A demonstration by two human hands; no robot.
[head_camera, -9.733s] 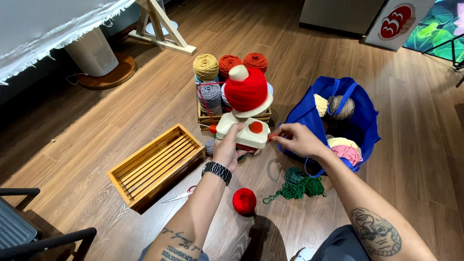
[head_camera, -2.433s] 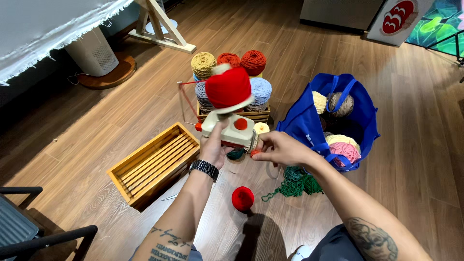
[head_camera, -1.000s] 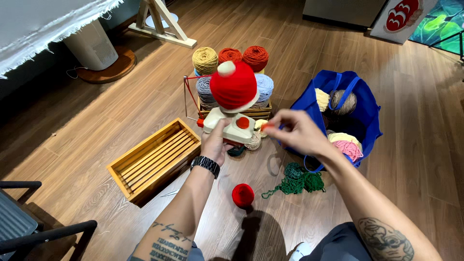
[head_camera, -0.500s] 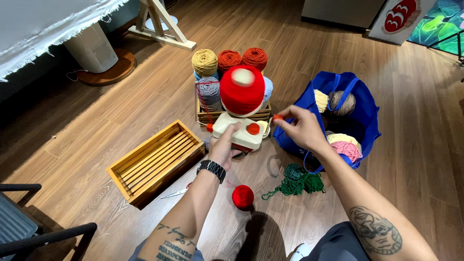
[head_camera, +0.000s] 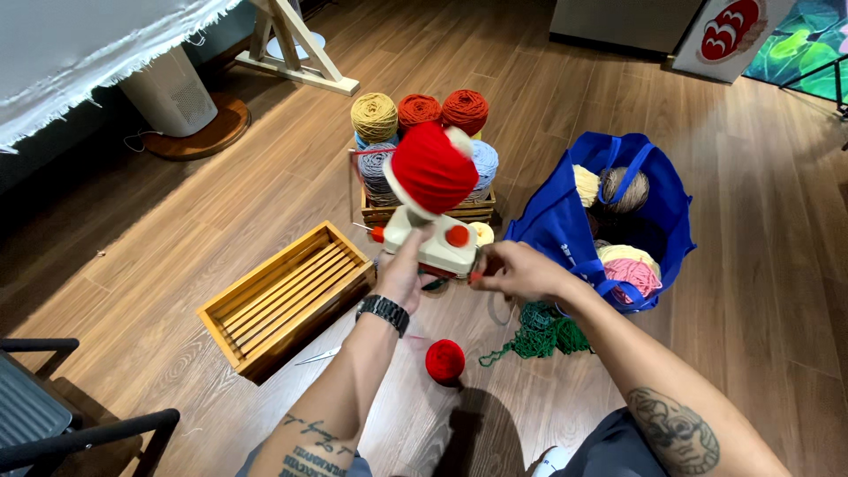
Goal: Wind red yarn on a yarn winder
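Holding: left hand (head_camera: 408, 272) wraps around the cream base of a yarn winder (head_camera: 433, 243), fingers closed on it, raised above the floor in front of the person.
Winder load: fat cake of red yarn (head_camera: 433, 170) sits tilted on top of the winder; a red knob shows on the winder's side.
Right hand (head_camera: 517, 269): fingertips pinched together on the small red crank handle (head_camera: 475, 276) at the winder's right end.
Wrist: black watch (head_camera: 383, 312) on the left arm.
Floor, near: small red yarn ball (head_camera: 444, 360) lies below the hands; tangled green yarn (head_camera: 541, 329) lies just right of it.
Floor, left: slatted wooden crate (head_camera: 287, 296), with scissors (head_camera: 320, 356) beside its near corner.
Behind winder: wooden rack of yarn cones (head_camera: 420, 113) in mustard, orange, rust, grey and pale blue.
Right side: blue bag (head_camera: 565, 212) standing open, holding cream, brown and pink yarn balls.
Far left: grey cylindrical appliance (head_camera: 170, 88) on a round wooden base, under a white cloth edge.
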